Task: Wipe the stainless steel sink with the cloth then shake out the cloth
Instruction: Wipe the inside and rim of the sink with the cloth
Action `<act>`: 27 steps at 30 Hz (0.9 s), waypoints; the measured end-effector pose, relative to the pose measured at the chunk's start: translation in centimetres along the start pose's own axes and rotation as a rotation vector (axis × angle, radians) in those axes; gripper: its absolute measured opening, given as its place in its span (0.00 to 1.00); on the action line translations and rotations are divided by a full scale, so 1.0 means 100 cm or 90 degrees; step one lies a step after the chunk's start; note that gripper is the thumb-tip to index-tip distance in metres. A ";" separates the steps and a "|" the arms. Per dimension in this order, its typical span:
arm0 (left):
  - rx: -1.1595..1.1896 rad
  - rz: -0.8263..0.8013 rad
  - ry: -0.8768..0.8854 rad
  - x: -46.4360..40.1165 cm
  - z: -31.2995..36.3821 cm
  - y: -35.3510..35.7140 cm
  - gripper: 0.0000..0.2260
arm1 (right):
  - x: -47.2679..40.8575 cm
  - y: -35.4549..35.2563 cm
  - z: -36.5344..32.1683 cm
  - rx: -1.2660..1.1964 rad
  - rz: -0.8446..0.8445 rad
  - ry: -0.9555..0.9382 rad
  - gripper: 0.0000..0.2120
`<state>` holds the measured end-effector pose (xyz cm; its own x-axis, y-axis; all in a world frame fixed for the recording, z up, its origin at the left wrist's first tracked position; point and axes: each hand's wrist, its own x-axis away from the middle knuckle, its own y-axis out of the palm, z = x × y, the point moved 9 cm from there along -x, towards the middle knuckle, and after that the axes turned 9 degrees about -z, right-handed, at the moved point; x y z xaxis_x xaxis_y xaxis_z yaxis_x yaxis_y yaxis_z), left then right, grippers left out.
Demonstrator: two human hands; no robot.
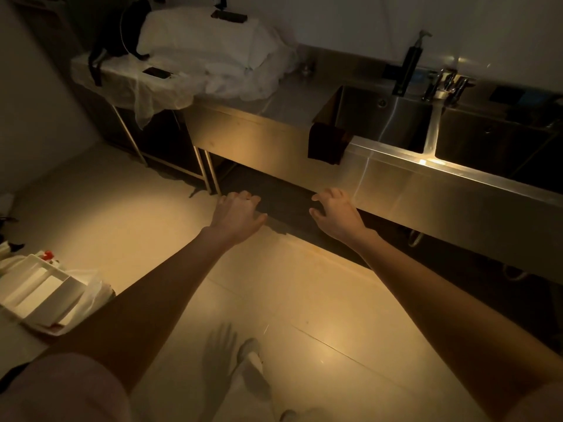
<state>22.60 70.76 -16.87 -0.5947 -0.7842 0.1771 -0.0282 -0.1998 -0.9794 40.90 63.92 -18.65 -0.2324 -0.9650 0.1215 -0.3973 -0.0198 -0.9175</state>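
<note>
A dark cloth [327, 143] hangs over the front rim of the stainless steel sink [393, 167], at the left corner of its left basin. A second basin [493, 138] lies to the right. My left hand [236, 216] and my right hand [336, 213] are stretched out in front of me above the floor, below and in front of the sink unit. Both hold nothing, with fingers loosely curled downward. My right hand is close to the steel front panel, well below the cloth.
A tap [444, 83] and a dark pump dispenser [408, 65] stand behind the basins. White sheeting [213, 53] covers things on the counter at the left. A phone [157, 73] lies there. A white tray [39, 296] sits at lower left. Pale floor tiles [304, 300] stretch below.
</note>
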 end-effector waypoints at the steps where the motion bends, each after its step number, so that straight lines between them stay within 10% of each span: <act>1: -0.007 -0.014 0.000 -0.010 -0.002 0.002 0.23 | -0.008 0.002 0.002 -0.003 -0.005 0.006 0.20; 27: -0.066 0.001 0.180 -0.298 -0.058 -0.035 0.20 | -0.235 -0.005 0.050 0.025 0.046 0.213 0.21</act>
<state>35.80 98.21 -19.30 -0.7948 -0.5866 0.1553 -0.1001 -0.1257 -0.9870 50.94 85.32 -22.97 -0.5401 -0.8247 0.1678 -0.3359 0.0284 -0.9415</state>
